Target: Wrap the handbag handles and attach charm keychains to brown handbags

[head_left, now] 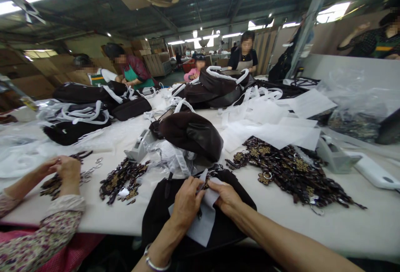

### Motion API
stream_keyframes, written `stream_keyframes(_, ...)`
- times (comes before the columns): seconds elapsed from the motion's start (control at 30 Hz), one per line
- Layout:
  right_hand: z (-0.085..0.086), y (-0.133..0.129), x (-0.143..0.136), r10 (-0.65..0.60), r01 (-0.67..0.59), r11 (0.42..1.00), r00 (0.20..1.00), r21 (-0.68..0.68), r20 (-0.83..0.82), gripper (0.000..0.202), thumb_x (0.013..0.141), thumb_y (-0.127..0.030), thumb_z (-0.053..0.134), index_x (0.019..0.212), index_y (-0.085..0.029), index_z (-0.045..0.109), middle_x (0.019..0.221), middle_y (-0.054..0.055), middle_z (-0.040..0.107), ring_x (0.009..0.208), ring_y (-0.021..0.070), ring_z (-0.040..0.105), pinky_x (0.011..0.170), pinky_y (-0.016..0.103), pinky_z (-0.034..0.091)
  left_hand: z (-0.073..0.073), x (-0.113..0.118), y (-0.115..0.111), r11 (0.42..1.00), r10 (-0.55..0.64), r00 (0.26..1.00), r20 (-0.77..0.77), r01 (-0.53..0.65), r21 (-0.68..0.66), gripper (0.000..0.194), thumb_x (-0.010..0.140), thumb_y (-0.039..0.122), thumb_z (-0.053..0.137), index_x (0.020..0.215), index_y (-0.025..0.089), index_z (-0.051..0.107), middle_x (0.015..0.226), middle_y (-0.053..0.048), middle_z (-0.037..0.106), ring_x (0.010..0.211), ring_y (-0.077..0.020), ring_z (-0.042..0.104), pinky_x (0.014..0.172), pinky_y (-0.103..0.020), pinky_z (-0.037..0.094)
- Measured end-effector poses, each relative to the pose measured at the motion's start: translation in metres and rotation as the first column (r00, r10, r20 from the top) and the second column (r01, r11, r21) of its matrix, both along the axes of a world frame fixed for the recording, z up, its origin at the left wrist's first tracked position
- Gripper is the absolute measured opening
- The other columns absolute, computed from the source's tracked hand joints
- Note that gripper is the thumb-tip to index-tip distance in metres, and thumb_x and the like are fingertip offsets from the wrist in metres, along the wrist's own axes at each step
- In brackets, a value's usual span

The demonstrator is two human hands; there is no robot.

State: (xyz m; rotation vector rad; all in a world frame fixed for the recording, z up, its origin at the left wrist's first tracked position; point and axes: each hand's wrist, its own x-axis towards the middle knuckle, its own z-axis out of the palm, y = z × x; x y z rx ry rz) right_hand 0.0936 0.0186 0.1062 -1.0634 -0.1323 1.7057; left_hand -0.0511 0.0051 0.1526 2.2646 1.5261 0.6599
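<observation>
A thin, pale grey-white sheet (201,232) lies over the front of a soft black fabric bag (159,205) at the near edge of the off-white table (287,234). The person's left hand (186,199), with a silver bangle (156,265) at its wrist, has its grip nearly closed, thumb and curled fingers on the sheet's upper part. The right hand (227,197) comes in from the other side, its grip drawn together on the same sheet, the thumb laid along its upper edge. Between the two hands shows a small dark-brown and gold charm (206,183); which fingers bear on it cannot be told.

Just beyond stands a rounded dark-brown bag (190,136) with a shiny panel, beside crumpled clear plastic (164,159). To the right spreads a large heap of dark-brown and gold flower-shaped charms (300,172), near a grey tape dispenser (336,155); a smaller pile of similar charms (120,180) lies to the left. Farther left, a co-worker's hands (67,170), below them a floral sleeve (51,230), meet above more charms (51,186).
</observation>
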Motion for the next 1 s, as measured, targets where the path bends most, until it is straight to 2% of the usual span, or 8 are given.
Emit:
stream_keyframes(0.23, -0.006, 0.0, -0.003, -0.045, 0.047, 0.999, 0.994, -0.011, 0.103, 0.026, 0.05, -0.017, 0.084, 0.071, -0.012, 0.07, 0.061, 0.003, 0.071, 0.05, 0.0158, 0.061, 0.047, 0.025, 0.048, -0.02, 0.0, -0.007, 0.982, -0.079, 0.976, -0.204, 0.112, 0.155, 0.023, 0.096, 0.014, 0.041, 0.088, 0.019, 0.062, 0.086, -0.004, 0.059, 0.086, -0.0195, 0.057, 0.076, -0.031, 0.051)
stream_keyframes(0.33, -0.004, 0.0, -0.001, -0.017, 0.018, 1.0, 0.994, -0.004, 0.111, 0.027, 0.05, -0.017, 0.085, 0.072, -0.012, 0.071, 0.064, 0.004, 0.072, 0.052, 0.0162, 0.062, 0.049, 0.026, 0.05, -0.029, -0.002, -0.006, 0.963, -0.133, 0.965, -0.227, 0.18, 0.2, 0.027, 0.094, 0.01, 0.041, 0.115, 0.016, 0.058, 0.096, -0.007, 0.062, 0.092, -0.0211, 0.058, 0.081, -0.033, 0.052)
stream_keyframes(0.4, -0.004, 0.001, 0.0, 0.005, -0.005, 1.0, 0.993, -0.001, 0.115, 0.028, 0.05, -0.017, 0.085, 0.074, -0.011, 0.071, 0.068, 0.005, 0.073, 0.055, 0.0174, 0.064, 0.051, 0.027, 0.051, -0.032, -0.003, -0.004, 0.968, -0.102, 0.98, -0.173, 0.137, 0.208, 0.045, 0.093, 0.009, 0.042, 0.138, 0.013, 0.04, 0.103, -0.009, 0.062, 0.096, -0.0215, 0.058, 0.086, -0.036, 0.052)
stream_keyframes(0.47, -0.004, 0.001, 0.002, 0.017, -0.018, 1.0, 0.992, 0.0, 0.124, 0.029, 0.051, -0.018, 0.084, 0.076, -0.011, 0.071, 0.069, 0.006, 0.073, 0.057, 0.0181, 0.065, 0.052, 0.028, 0.052, -0.031, -0.003, -0.002, 0.984, -0.051, 0.994, -0.098, 0.067, 0.166, 0.053, 0.092, 0.01, 0.044, 0.144, 0.01, 0.03, 0.104, -0.01, 0.062, 0.097, -0.0212, 0.058, 0.09, -0.038, 0.052)
stream_keyframes(0.53, -0.006, 0.001, 0.002, 0.023, -0.024, 1.0, 0.99, -0.001, 0.138, 0.028, 0.052, -0.019, 0.083, 0.076, -0.012, 0.071, 0.068, 0.005, 0.073, 0.055, 0.0178, 0.064, 0.051, 0.028, 0.051, -0.026, -0.002, -0.002, 0.994, -0.044, 0.998, -0.054, 0.049, 0.098, 0.044, 0.093, 0.011, 0.045, 0.137, 0.014, 0.042, 0.1, -0.007, 0.061, 0.095, -0.0204, 0.058, 0.089, -0.037, 0.052)
stream_keyframes(0.63, -0.01, 0.0, 0.003, 0.027, -0.027, 1.0, 0.986, -0.005, 0.163, 0.025, 0.055, -0.02, 0.081, 0.076, -0.013, 0.07, 0.065, 0.004, 0.071, 0.053, 0.0171, 0.062, 0.049, 0.028, 0.05, -0.019, -0.002, -0.005, 0.994, -0.102, 0.992, -0.075, 0.105, 0.034, 0.031, 0.095, 0.011, 0.04, 0.118, 0.019, 0.058, 0.093, -0.005, 0.058, 0.09, -0.0194, 0.056, 0.083, -0.034, 0.052)
stream_keyframes(0.87, -0.014, -0.003, 0.006, 0.079, -0.079, 0.997, 0.981, -0.009, 0.176, 0.026, 0.056, -0.02, 0.082, 0.077, -0.013, 0.07, 0.065, 0.003, 0.07, 0.054, 0.0153, 0.061, 0.051, 0.026, 0.048, -0.014, -0.001, -0.011, 0.968, -0.183, 0.906, -0.381, 0.233, 0.089, 0.046, 0.085, -0.003, 0.037, 0.125, 0.014, 0.053, 0.102, -0.008, 0.058, 0.096, -0.0213, 0.054, 0.084, -0.035, 0.052)
stream_keyframes(1.0, -0.01, 0.0, 0.007, 0.115, -0.114, 0.993, 0.985, -0.017, 0.131, 0.029, 0.062, -0.035, 0.084, 0.075, -0.015, 0.067, 0.063, 0.001, 0.068, 0.054, 0.0142, 0.06, 0.052, 0.026, 0.048, -0.013, 0.004, -0.009, 0.932, -0.228, 0.814, -0.534, 0.342, 0.124, 0.034, 0.086, -0.001, 0.039, 0.113, 0.009, 0.058, 0.1, -0.011, 0.06, 0.093, -0.0233, 0.056, 0.084, -0.036, 0.052)
